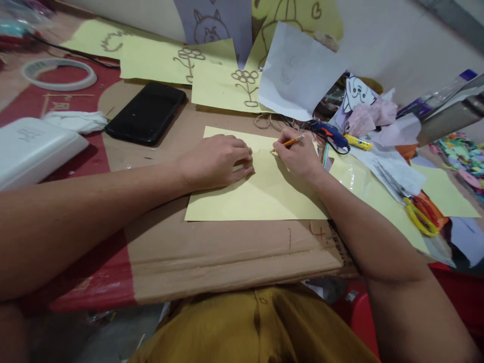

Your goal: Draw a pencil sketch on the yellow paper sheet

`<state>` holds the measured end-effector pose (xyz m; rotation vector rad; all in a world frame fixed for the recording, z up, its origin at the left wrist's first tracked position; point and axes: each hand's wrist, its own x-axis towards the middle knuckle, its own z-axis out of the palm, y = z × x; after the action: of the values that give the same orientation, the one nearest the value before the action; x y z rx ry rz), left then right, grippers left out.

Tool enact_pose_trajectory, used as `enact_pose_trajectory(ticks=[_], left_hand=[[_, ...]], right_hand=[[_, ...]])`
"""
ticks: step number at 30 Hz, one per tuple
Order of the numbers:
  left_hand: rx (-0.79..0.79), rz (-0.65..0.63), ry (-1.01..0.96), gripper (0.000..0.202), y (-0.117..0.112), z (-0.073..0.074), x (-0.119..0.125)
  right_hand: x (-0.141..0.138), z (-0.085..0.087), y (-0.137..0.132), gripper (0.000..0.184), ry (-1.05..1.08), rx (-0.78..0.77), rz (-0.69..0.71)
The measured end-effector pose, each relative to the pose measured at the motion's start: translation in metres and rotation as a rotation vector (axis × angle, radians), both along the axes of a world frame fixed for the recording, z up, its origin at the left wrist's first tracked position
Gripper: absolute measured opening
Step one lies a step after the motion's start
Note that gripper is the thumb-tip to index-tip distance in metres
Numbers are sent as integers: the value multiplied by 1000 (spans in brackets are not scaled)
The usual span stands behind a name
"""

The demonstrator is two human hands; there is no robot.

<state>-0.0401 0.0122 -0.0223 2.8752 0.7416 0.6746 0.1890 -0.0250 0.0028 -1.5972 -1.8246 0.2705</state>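
Nearest me, a cardboard sheet (227, 257) covers the counter, and on it lies a yellow paper (260, 194). My left hand (217, 161) rests on the paper's upper left part, knuckles up, fingers curled loosely and pressing down — gripping nothing. My right hand (298, 156) sits at the paper's upper right, fingers pinched around a pencil (289, 143) whose tip touches the sheet just beside the left hand's fingertips.

Left of my forearm sits a white box (34, 148), with a crumpled tissue (75, 121) behind it and a black phone (145, 113) face up, near the paper's top left corner. To the right, yellow-handled scissors (416, 212) lie among paper scraps. Just past my right hand lie a blue glue gun (328, 133) and a coil of twine (270, 121).

Farther back, yellow sheets with flower drawings (227, 85) overlap, a white sheet (298, 70) over them, and a tape roll (58, 73) lies far left.
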Motion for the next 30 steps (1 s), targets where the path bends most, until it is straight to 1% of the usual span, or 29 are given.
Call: enact_pose_trajectory(ticks=[6,27,30], left_hand=[[11,1,-1,29,0,-1,0],[6,3,3,28,0,0,0],[8,8,3,28,0,0,0]], right_hand=[[-2,2,-2,26,26,-22,-12],[1,1,0,25,61,-59,29],[0,1,-2,25,64,-60,18]])
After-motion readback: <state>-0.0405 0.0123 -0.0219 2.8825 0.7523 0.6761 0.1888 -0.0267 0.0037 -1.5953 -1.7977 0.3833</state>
